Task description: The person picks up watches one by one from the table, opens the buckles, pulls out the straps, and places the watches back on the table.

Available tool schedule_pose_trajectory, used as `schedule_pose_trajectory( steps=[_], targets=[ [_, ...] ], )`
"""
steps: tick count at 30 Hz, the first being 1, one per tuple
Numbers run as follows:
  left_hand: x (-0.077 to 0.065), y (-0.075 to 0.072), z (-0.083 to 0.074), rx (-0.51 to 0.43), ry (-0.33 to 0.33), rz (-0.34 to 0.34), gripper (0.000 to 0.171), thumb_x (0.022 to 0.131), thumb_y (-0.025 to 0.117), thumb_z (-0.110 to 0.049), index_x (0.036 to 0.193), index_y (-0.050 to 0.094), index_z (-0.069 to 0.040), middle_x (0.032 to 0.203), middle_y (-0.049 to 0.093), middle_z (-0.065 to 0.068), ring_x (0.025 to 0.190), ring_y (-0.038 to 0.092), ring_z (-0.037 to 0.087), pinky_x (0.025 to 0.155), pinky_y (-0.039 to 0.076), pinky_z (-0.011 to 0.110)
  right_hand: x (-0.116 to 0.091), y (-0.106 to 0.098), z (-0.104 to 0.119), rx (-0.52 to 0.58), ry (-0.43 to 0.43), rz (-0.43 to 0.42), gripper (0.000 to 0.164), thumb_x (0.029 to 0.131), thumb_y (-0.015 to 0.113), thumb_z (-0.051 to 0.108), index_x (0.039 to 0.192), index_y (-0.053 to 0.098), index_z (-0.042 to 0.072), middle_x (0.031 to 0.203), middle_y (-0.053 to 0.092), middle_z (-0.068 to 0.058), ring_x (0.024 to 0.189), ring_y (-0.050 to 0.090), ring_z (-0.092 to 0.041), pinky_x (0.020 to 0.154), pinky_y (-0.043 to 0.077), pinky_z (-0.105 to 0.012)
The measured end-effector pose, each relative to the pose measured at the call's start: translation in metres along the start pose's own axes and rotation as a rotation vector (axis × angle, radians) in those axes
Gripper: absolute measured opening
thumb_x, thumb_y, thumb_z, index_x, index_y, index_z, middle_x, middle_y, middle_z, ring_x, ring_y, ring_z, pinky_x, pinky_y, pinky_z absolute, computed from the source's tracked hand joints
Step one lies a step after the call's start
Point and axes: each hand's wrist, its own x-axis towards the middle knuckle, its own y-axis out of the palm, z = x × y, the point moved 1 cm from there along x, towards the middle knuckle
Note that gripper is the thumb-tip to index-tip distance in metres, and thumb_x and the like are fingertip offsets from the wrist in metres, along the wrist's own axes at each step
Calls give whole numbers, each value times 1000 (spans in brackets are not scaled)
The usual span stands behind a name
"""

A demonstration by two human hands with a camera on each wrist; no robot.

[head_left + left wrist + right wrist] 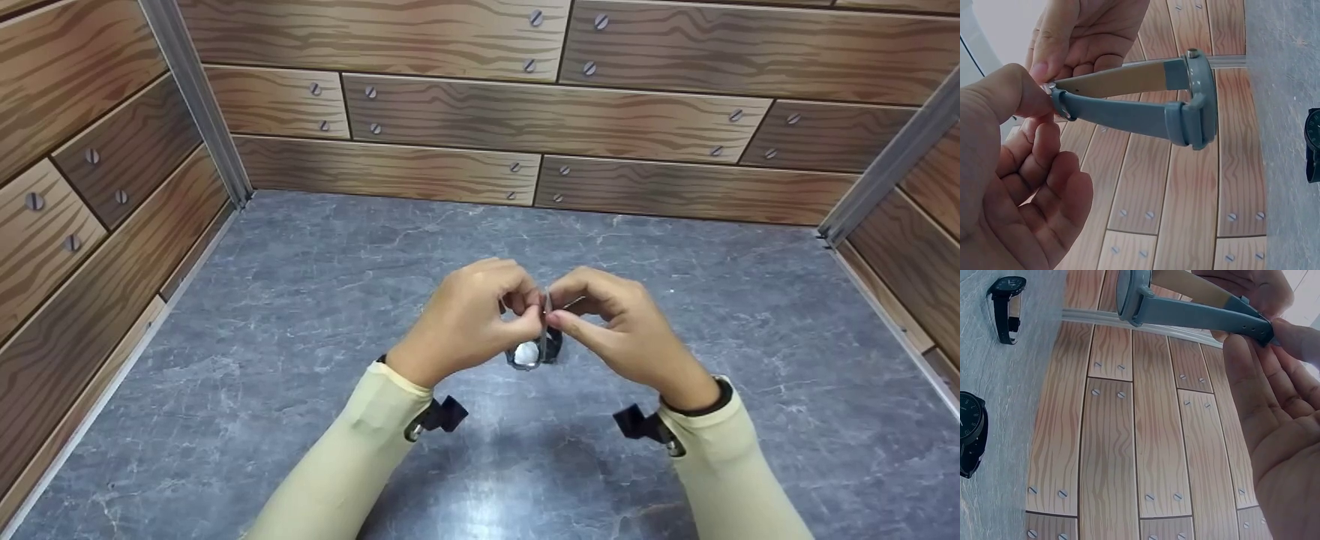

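In the head view my left hand (476, 311) and right hand (630, 326) meet over the table, thumbs and fingertips together. Between them is a wristwatch with a blue-grey strap (1123, 117). Its round case (1203, 98) hangs lowest, and the strap's tan inner side shows. The left thumb and index finger pinch the strap ends beside the metal buckle (1050, 87). From the other side, the right thumb and fingers pinch the holed strap end (1249, 329). The fingertips partly hide where the two ends meet.
Below the hands, two black watches, one (1008, 309) standing on its looped strap and another (971, 422) nearer, are on the grey marbled table (337, 247). Wood-patterned panels (450, 105) wall the back and both sides.
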Motion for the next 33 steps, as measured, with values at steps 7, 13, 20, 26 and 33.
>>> schedule_pose_trajectory(
  steps=[7,13,20,26,33],
  targets=[
    [1,-3,1,-81,-27,26,5,89,72,-11,86,74,-14,81,67,-7,78,60,7,71,55,30,0,-1,0,16,0,-20,25,89,68,-17,109,70,-1,99,71,-12,91,70,-13,82,61,-29],
    [2,-4,0,-119,-55,80,8,90,72,-10,86,76,-15,81,67,-9,79,60,5,71,54,26,-1,0,0,-6,2,-5,24,90,69,-15,109,70,1,100,71,-11,93,71,-15,81,61,-29],
    [2,-2,-1,-120,-45,88,8,86,71,-9,82,72,-15,79,65,-10,76,60,6,68,53,24,-2,0,2,1,1,20,19,94,70,-6,111,71,3,103,71,-10,92,72,-19,81,61,-31],
    [1,-1,0,-91,-31,63,4,84,67,-11,82,68,-14,79,63,-7,77,59,8,67,51,23,-1,0,2,1,15,-1,21,92,69,-10,110,71,2,102,72,-10,93,72,-17,81,61,-30],
    [1,-2,2,-77,-12,27,3,83,63,-13,83,65,-12,80,60,-5,78,57,11,69,50,25,0,-2,2,-1,18,-80,21,90,68,-16,108,69,-6,97,72,-17,89,71,-12,78,61,-26]
  ],
)
